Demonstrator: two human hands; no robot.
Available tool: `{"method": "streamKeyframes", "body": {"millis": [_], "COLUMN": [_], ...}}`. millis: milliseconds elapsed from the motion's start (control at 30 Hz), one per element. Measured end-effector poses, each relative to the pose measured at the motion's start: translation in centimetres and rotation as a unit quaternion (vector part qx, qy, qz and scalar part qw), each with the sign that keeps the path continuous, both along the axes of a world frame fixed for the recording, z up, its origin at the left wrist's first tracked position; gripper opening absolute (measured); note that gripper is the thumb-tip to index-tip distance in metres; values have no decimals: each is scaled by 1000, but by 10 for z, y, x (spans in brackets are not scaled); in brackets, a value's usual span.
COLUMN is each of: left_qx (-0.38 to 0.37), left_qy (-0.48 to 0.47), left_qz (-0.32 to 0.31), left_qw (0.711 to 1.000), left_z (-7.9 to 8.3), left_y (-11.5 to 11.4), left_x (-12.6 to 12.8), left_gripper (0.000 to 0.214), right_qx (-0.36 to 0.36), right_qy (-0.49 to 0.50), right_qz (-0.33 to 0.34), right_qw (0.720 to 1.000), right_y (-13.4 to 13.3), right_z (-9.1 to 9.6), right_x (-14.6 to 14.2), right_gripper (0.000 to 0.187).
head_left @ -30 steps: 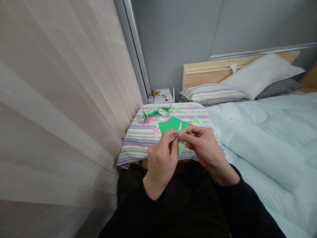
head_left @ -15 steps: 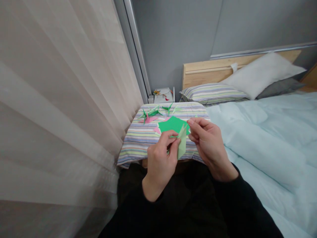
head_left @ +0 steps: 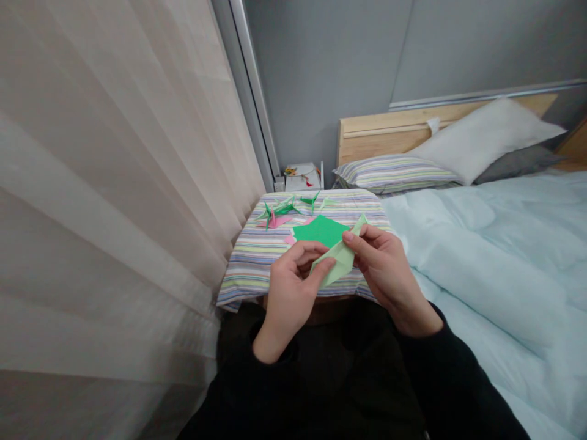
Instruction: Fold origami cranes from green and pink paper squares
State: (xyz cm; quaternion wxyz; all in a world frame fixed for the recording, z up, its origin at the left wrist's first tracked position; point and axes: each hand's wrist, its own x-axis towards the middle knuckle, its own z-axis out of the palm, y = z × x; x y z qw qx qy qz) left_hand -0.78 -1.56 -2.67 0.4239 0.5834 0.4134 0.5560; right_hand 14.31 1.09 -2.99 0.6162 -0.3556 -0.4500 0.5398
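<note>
While the right hand (head_left: 385, 272) pinches a folded pale green origami paper (head_left: 338, 260) over the near part of a striped cloth (head_left: 257, 275), the left hand (head_left: 293, 284) presses against the paper's left end, whether gripping it unclear, with a bright green sheet (head_left: 321, 231) just beyond and folded paper cranes (head_left: 279, 209) farther away.

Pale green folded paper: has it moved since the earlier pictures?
Yes, the pale green folded paper has tilted rightward, its upper tip now nearer the far edge of the striped cloth.
</note>
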Motion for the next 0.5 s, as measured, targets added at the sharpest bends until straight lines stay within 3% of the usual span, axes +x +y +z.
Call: {"method": "streamKeyframes", "body": {"millis": [300,500], "left_qx": [-5,-10], "left_qy": [-10,-11], "left_qz": [1,11], "left_qw": [1000,1000], "left_z": [4,4], "left_y": [-3,-3], "left_x": [1,2], "left_gripper": [21,14], "right_qx": [-25,-2], "right_qy": [-4,64], "right_qz": [51,1], "right_qw": [998,998], "right_y": [-8,-4], "right_z": [-10,-8], "right_x": [-6,-11], "right_gripper": [27,18]}}
